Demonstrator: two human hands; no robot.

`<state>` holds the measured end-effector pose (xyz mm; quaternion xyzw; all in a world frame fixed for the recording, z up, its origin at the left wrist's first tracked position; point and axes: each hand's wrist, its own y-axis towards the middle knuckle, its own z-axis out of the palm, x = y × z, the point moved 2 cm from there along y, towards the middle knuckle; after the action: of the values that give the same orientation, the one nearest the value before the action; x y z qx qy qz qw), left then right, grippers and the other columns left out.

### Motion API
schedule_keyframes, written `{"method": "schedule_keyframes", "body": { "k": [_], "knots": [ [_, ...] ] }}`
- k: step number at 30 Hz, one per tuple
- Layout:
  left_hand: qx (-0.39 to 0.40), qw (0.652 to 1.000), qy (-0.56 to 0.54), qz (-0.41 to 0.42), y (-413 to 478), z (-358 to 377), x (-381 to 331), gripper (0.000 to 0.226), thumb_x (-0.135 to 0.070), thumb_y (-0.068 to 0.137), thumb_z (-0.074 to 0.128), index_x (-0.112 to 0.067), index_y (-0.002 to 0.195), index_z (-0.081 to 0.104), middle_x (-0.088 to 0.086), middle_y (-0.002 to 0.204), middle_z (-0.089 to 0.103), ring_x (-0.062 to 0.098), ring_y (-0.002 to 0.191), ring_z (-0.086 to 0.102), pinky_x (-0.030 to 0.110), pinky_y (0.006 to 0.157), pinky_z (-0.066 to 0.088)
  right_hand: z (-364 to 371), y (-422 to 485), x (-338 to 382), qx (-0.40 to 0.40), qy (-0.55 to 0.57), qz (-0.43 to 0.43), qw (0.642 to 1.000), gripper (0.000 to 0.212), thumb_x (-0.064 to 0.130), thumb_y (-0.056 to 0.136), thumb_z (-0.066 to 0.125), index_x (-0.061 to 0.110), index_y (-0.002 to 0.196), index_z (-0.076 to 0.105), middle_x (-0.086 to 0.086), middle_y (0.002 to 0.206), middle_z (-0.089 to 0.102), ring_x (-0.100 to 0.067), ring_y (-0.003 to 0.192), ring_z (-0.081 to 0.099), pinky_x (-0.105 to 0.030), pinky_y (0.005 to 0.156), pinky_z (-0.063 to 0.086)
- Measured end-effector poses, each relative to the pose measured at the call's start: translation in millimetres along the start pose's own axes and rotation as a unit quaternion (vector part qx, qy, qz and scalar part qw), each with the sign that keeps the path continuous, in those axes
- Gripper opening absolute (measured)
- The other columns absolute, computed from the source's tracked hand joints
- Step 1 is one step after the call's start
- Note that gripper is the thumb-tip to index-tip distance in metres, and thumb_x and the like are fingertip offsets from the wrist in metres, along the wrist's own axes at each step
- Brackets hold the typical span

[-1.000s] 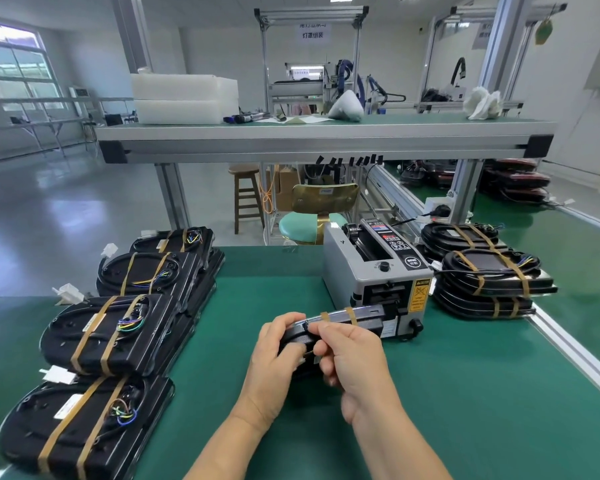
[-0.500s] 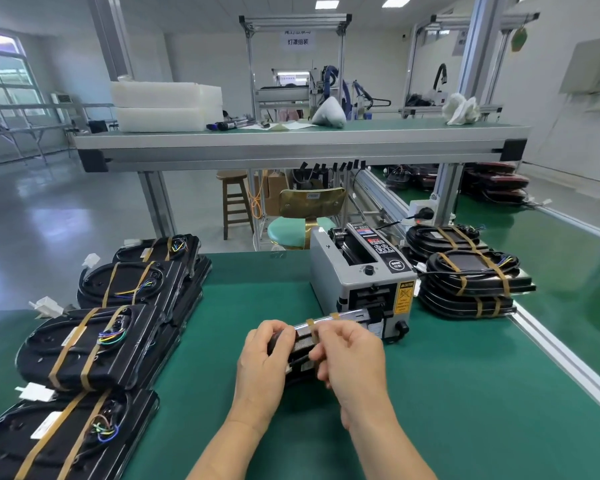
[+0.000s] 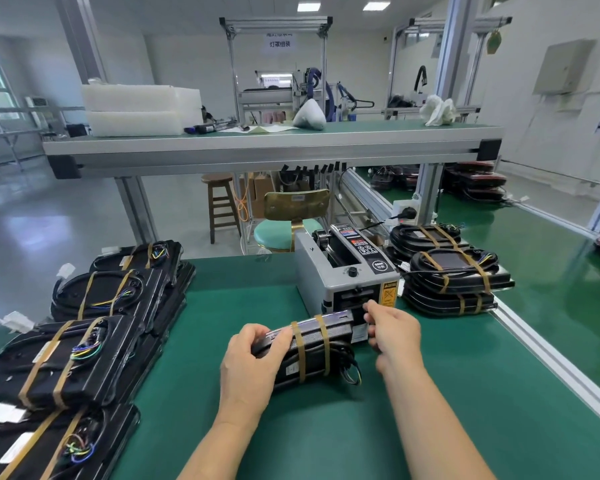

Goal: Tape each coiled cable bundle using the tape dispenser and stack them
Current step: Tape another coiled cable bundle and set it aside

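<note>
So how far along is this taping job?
Done: a left stack and a right stack of taped bundles flank the tape dispenser. In hand: the left hand grips a bundle already wearing two tape bands; the right hand is at the dispenser's outlet. Left: stacking this one. No untaped bundles show.

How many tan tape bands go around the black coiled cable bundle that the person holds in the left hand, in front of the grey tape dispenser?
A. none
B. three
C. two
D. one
C: two tan tape bands cross the black coiled cable bundle side by side, just right of where the left hand grips it.
</note>
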<state>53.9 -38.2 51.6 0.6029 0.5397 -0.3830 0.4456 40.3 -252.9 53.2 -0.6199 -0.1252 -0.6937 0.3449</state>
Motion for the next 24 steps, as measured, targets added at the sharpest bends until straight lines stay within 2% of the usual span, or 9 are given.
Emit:
{"method": "schedule_keyframes", "body": {
  "k": [5,8,10,13,17,20,22,24],
  "knots": [
    [0.005,0.999,0.032,0.012,-3,-3,-5,0.019,-0.045,0.086,0.066,-0.027,0.084,0.059,-0.003,0.095,0.058,0.015,0.093,0.058,0.041,0.088,0.049,4,2,4,-0.011,-0.012,0.010,1.000,0.017,0.010,0.091,0.068,0.006,0.074,0.066,-0.004,0.064,0.059,-0.010,0.044,0.041,-0.017,0.034,0.031],
    [-0.022,0.990,0.103,0.097,-6,-2,-11,0.014,-0.035,0.090,0.063,-0.031,0.103,0.059,-0.012,0.102,0.056,0.010,0.101,0.055,0.042,0.097,0.043,6,2,8,-0.012,-0.029,0.006,1.000,0.017,0.009,0.090,0.068,0.006,0.073,0.064,-0.003,0.063,0.060,-0.010,0.045,0.042,-0.018,0.037,0.033],
    [-0.025,0.973,0.147,0.175,-8,2,-17,0.029,-0.021,0.093,0.060,-0.029,0.121,0.058,-0.014,0.107,0.058,0.011,0.106,0.055,0.043,0.102,0.040,6,2,11,-0.013,-0.043,0.006,0.999,0.016,0.007,0.089,0.067,0.005,0.073,0.065,-0.003,0.061,0.059,-0.010,0.044,0.041,-0.018,0.037,0.035],
    [-0.003,0.954,0.191,0.230,-9,8,-28,0.036,-0.011,0.097,0.049,-0.025,0.127,0.061,-0.009,0.111,0.064,0.016,0.105,0.058,0.041,0.099,0.042,7,1,12,-0.014,-0.063,0.004,0.998,0.016,0.007,0.086,0.067,0.005,0.071,0.066,-0.003,0.055,0.057,-0.011,0.041,0.041,-0.019,0.038,0.037],
    [0.048,0.935,0.273,0.220,-9,9,-29,0.043,-0.041,0.094,0.026,-0.033,0.119,0.061,-0.013,0.104,0.063,0.014,0.099,0.055,0.034,0.091,0.041,9,1,12,-0.024,-0.075,0.008,0.997,0.009,0.006,0.084,0.066,0.005,0.076,0.069,-0.003,0.056,0.057,-0.013,0.045,0.042,-0.024,0.045,0.039],
    [0.061,0.909,0.347,0.222,-7,7,-23,0.052,-0.071,0.086,0.026,-0.038,0.113,0.055,-0.016,0.096,0.056,0.011,0.095,0.048,0.031,0.087,0.041,9,0,11,-0.022,-0.058,0.012,0.998,0.012,0.006,0.084,0.066,0.006,0.072,0.065,-0.004,0.056,0.056,-0.014,0.045,0.040,-0.023,0.044,0.035],
    [0.070,0.902,0.370,0.213,-6,7,-22,0.055,-0.076,0.084,0.031,-0.041,0.120,0.053,-0.016,0.096,0.053,0.010,0.094,0.045,0.030,0.087,0.040,9,-5,11,-0.013,-0.030,0.011,0.999,0.015,0.007,0.085,0.068,0.006,0.071,0.063,-0.004,0.057,0.054,-0.012,0.045,0.041,-0.020,0.041,0.036],
    [0.080,0.892,0.390,0.216,-6,6,-22,0.064,-0.079,0.083,0.022,-0.048,0.135,0.045,-0.015,0.098,0.051,0.012,0.094,0.044,0.030,0.087,0.039,8,-15,13,0.003,0.010,0.005,1.000,0.016,0.007,0.086,0.070,0.007,0.072,0.063,-0.002,0.057,0.055,-0.009,0.043,0.044,-0.016,0.037,0.037]
  ]
}}
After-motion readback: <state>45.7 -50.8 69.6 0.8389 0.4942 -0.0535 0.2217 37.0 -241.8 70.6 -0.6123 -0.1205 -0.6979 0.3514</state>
